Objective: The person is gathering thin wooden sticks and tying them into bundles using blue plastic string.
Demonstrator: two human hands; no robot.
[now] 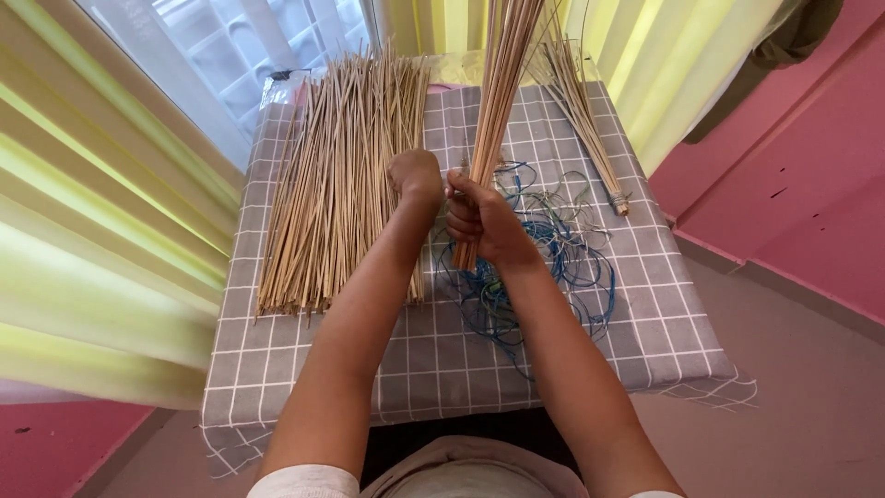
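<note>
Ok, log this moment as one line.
right hand: grips upright stick bundle | left hand: on loose sticks | blue wire: on checked cloth

A home room, pink walls (pixel 811 184), yellow curtains (pixel 83 231) by a window (pixel 230 55), small cloth-covered table (pixel 442 360)

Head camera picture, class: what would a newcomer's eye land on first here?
The right hand at centre grips an upright bundle of thin sticks. Left of it, the left hand rests on a broad pile of loose sticks. Tangled blue and green wires lie on the checked grey cloth.
</note>
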